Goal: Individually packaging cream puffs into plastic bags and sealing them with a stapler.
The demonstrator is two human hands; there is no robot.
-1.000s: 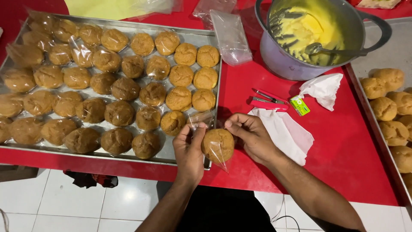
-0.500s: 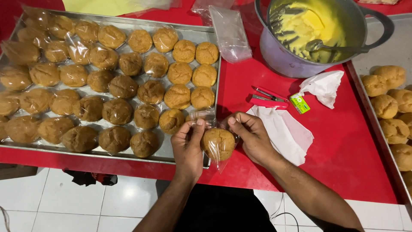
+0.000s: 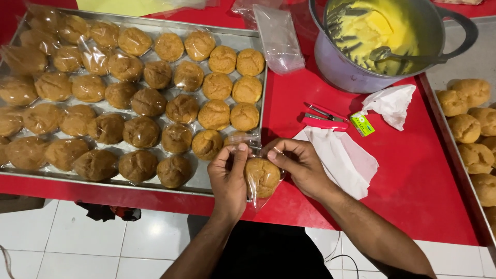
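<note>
My left hand (image 3: pixel 228 178) and my right hand (image 3: pixel 298 166) together hold a round golden-brown bun in a clear plastic bag (image 3: pixel 261 177) over the near edge of the red table (image 3: pixel 413 181). The fingers of both hands pinch the bag's top edge above the bun. Just left of my hands lies a large metal tray (image 3: pixel 256 124) filled with several rows of similar buns (image 3: pixel 214 114), each wrapped in clear plastic.
A red stapler (image 3: pixel 323 118) and a small green box (image 3: pixel 362 124) lie on white paper (image 3: pixel 346 160). Behind stand a metal pot with yellow cream and a spoon (image 3: pixel 385 41), a stack of clear bags (image 3: pixel 279 39), and a right-hand tray of unwrapped buns (image 3: pixel 467 129).
My hands and the bagged bun stay in nearly the same spot; the fingers have shifted slightly along the top of the bag.
</note>
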